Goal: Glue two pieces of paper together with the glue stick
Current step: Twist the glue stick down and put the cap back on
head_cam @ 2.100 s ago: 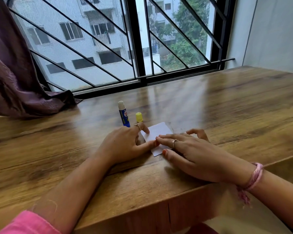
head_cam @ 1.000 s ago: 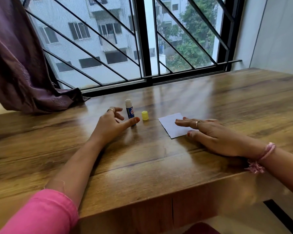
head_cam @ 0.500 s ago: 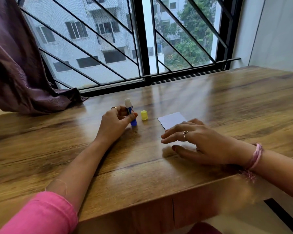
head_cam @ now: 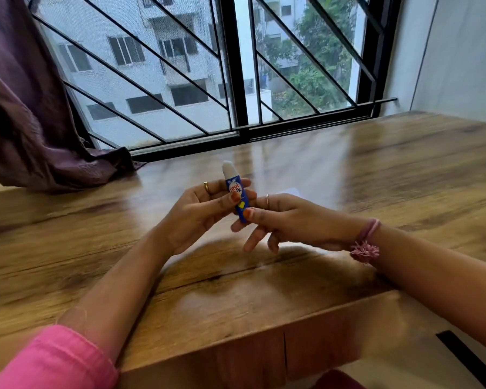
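Note:
The blue glue stick (head_cam: pixel 234 187) stands upright in the air above the wooden table (head_cam: pixel 404 169), uncapped, with its white glue tip showing on top. My left hand (head_cam: pixel 197 217) grips its body between thumb and fingers. My right hand (head_cam: pixel 295 220) pinches its lower end with thumb and fingertips. A small yellow patch shows on the stick's body; I cannot tell whether it is the cap. Only a sliver of the white paper (head_cam: pixel 291 190) shows on the table, behind my right hand.
A purple curtain (head_cam: pixel 26 108) drapes onto the table's far left corner. A barred window (head_cam: pixel 236 80) runs along the far edge, and a pale wall (head_cam: pixel 460 51) stands at the right. The table's near edge lies just below my forearms.
My left hand has lifted the glue stick off the table toward me. My right hand has left the paper and taken hold of the stick's lower end. The yellow cap no longer shows on the table.

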`<state>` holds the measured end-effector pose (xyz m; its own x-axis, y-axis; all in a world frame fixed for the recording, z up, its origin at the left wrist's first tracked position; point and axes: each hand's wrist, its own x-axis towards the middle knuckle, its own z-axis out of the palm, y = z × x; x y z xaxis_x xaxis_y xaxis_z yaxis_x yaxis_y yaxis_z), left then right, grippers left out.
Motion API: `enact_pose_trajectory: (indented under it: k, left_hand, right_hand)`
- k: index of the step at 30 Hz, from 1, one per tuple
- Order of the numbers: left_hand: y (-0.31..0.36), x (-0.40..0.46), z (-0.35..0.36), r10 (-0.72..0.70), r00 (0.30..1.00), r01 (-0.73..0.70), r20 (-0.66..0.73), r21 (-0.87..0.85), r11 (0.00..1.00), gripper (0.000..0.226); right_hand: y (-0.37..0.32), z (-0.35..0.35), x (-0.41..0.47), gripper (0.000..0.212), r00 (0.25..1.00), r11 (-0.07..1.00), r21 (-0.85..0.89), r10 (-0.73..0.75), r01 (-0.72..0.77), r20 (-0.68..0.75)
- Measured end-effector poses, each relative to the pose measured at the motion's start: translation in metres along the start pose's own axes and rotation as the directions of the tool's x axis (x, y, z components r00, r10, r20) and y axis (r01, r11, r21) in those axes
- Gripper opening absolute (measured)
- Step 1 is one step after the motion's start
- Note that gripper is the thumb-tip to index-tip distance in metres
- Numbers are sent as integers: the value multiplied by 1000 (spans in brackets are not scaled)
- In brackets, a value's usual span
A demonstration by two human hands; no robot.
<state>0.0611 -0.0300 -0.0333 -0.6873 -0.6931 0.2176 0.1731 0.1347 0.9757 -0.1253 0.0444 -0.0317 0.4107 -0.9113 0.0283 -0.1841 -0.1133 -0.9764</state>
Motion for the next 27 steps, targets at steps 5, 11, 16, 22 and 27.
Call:
enact_pose_trajectory:
  k: [5,11,16,22,27]
  left_hand:
    - [2,-2,5,-26,997,27,70,-20,999,36]
    - [5,-4,5,-68,989,80,131,-88,993,39]
    - [6,-3,11,-55,997,55,58,-2,998,29]
    - [8,-3,19,7,996,-3,-89,47,999,27]
    - [11,-4,25,14,997,-13,-71,9,1000,26]
  right_hand:
    - [6,-1,-2,34,993,973,225,25,-50,114]
    - [6,5,-4,29,988,964,264,0,-41,155]
    - [4,7,-4,28,999,995,103,-11,7,32]
    - [-2,10,-5,16,985,998,-54,-45,37,-169]
    - [-3,12,-7,23,985,1000,-16,-26,24,-170]
